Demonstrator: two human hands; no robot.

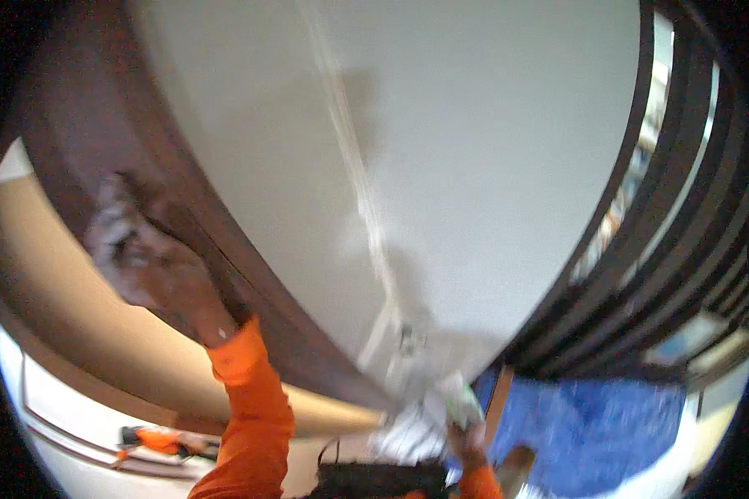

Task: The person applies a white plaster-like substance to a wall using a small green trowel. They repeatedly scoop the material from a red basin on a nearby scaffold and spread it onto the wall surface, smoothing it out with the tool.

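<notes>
My left hand (154, 266), in an orange sleeve, is raised against a dark brown wooden panel (92, 100) at the left. Its fingers are curled closed; blur hides what they hold, if anything. Low in the picture, right of the middle, my right hand (470, 437) is closed around a pale green and white thing (458, 397), perhaps a cloth or packet, too blurred to name. Left of that hand is a white crumpled thing (412, 428). A black object (383, 480) lies at the lower edge.
A pale grey wall (474, 150) fills the middle, crossed by a thin cable channel (349, 141) with a small socket-like fitting (409, 339) below. Dark slats (665, 224) stand at right, above a blue surface (591, 428). A small orange-clad figure (160, 441) shows at lower left.
</notes>
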